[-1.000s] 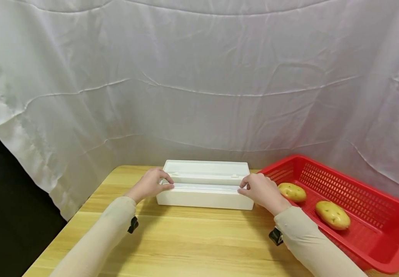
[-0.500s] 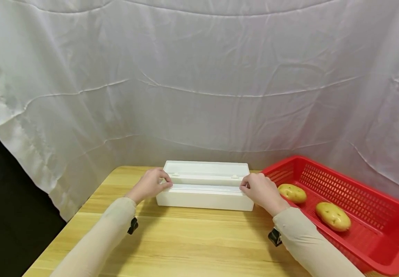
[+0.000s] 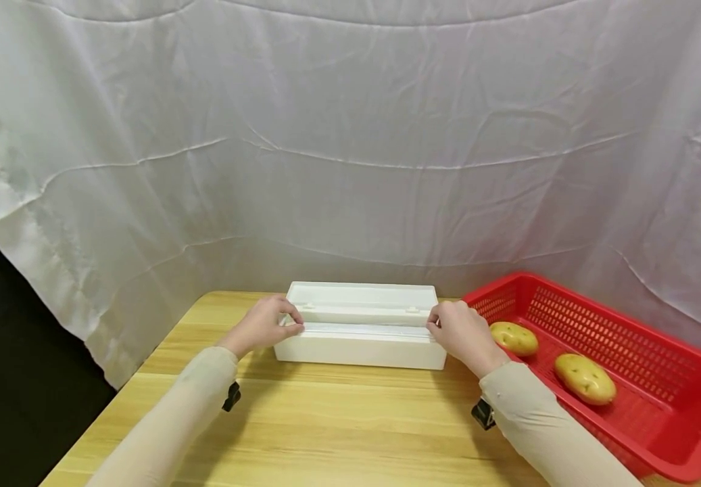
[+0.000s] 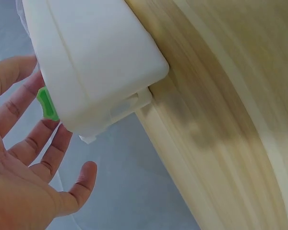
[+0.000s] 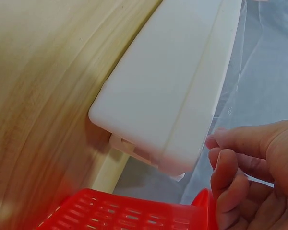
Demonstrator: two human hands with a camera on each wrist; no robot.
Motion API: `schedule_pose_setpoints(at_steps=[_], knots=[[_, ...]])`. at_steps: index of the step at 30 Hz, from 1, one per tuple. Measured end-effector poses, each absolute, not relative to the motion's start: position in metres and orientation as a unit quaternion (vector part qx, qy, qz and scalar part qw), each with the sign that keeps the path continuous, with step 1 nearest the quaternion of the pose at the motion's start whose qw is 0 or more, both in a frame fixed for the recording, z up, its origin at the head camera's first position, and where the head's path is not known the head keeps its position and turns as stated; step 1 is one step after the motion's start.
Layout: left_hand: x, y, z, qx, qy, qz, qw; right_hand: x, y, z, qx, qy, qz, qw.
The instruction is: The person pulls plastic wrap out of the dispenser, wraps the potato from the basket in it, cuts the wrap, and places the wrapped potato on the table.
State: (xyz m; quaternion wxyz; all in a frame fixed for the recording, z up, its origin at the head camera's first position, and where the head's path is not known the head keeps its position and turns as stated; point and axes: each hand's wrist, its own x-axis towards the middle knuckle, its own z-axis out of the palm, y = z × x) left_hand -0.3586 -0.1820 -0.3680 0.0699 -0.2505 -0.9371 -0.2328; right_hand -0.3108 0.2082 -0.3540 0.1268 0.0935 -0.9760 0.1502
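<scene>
A white cling film dispenser (image 3: 359, 352) stands on the wooden table with its lid (image 3: 362, 294) raised at the back. Clear cling film (image 3: 365, 330) lies along its top opening. At the left end, my left hand (image 3: 263, 326) pinches the film edge between thumb and index finger; its other fingers are spread near a green slider (image 4: 48, 103) in the left wrist view. My right hand (image 3: 462, 337) pinches the film at the right end, thumb against index finger, other fingers curled. A thin strip of film shows along the box edge in the right wrist view.
A red plastic basket (image 3: 685, 358) stands to the right, close to my right forearm. In it lie two potatoes, one nearer the box (image 3: 513, 338) and one farther right (image 3: 585, 379). A pale curtain (image 3: 350, 135) hangs behind the table (image 3: 338, 419).
My right hand has shifted slightly to the right, its thumb and index finger drawn closer together. The left hand has barely moved. The dispenser stays in place.
</scene>
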Motion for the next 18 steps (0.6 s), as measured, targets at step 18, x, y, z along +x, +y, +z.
schedule_pose_setpoints(at_steps=[18], knots=[[-0.366,-0.181,-0.357,-0.263,-0.950,-0.168,0.033,-0.310,0.212,-0.354,0.097,-0.976,0.155,0.120]])
